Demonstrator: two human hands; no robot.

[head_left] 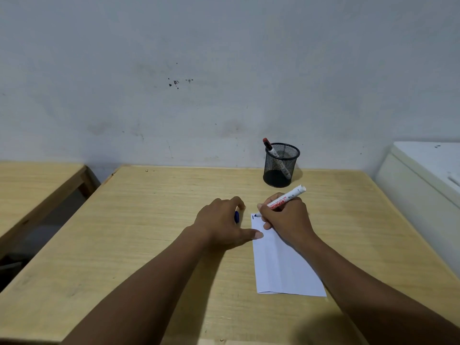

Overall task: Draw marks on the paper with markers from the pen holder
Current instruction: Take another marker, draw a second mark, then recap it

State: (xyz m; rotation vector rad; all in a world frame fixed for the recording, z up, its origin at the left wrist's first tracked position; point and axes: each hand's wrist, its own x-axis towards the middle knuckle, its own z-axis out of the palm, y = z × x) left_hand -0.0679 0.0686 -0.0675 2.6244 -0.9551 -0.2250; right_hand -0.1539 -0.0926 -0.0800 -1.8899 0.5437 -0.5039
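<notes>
A white sheet of paper (281, 265) lies on the wooden table (149, 220), with a short blue mark (253, 216) at its top left corner. My right hand (286, 217) grips a white marker (288, 197) with red lettering, its blue tip touching the paper beside the mark. My left hand (221, 220) rests on the table just left of the paper, thumb on the paper's edge, fingers curled around the marker's blue cap (236, 216). A black mesh pen holder (281, 165) stands behind, holding a red-capped marker (270, 146).
A grey wall rises right behind the table. A second wooden table (32, 185) stands to the left across a gap. A white appliance or cabinet (423, 175) sits close to the table's right side.
</notes>
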